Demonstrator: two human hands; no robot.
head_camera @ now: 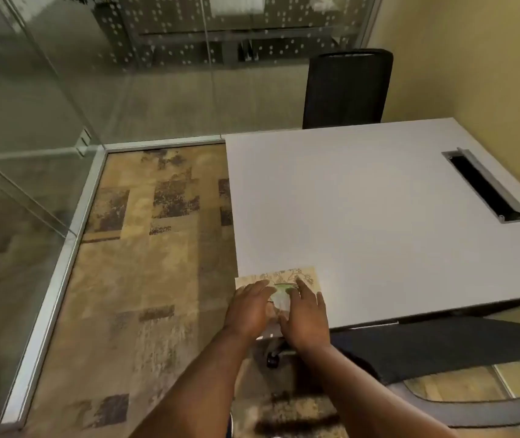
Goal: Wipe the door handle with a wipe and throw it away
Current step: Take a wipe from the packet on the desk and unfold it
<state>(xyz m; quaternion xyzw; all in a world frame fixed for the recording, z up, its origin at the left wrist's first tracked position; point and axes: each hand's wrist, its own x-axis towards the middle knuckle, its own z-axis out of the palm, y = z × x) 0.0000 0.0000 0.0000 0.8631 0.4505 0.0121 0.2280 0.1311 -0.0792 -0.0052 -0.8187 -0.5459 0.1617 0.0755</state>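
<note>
The wipe pack lies at the table's near left corner, under both hands. It looks light, soft and crinkly; the top flap seems the place to pinch. Left fingers rest spread on it, right fingers touch the flap, neither clenched

Table apparently bare beyond pack.

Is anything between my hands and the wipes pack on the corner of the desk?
Nothing visible. Both the left hand and right hand are already on the beige floral-printed wipes pack at the near corner of the white desk.
</note>
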